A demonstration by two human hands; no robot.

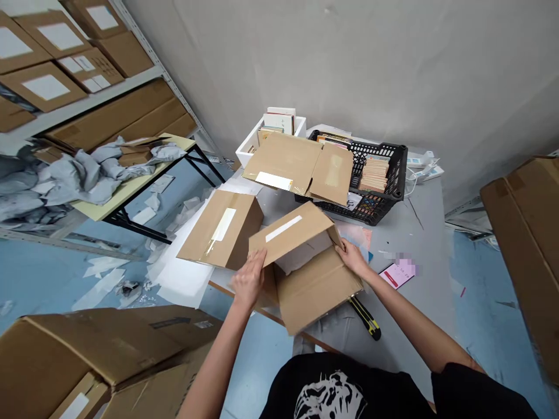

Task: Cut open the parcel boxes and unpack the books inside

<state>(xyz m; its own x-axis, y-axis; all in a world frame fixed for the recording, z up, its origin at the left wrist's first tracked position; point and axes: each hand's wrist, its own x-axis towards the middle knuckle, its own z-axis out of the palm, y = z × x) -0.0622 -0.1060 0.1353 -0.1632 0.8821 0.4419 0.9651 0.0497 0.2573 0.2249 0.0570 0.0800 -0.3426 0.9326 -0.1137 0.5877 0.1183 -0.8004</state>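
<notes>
Brown corrugated cardboard fills the middle of the view: an open box (317, 291) rests near the edge of a grey table (419, 233), between both hands, its flap (290, 235) raised and marked with a white strip. The left hand (248, 279) lies against the box's near side, fingers spread apart and flat, apparently steadying the box rather than gripping it. The right hand (351, 259) reaches the far rim, fingers close together and curved over the edge, though whether they clamp it I cannot tell. Just left of it sits a second box (222, 230), its seam taped, the smooth tape catching light. Behind, a flattened carton (283, 163) lies partly across a black plastic crate (384, 195) of stacked books, with a white tray (248, 145) of books beside it. A yellow-and-black utility knife (367, 317) lies just beneath the box, within easy reach, near a pink card (397, 274), while steel shelves (100, 99) hold more boxes
</notes>
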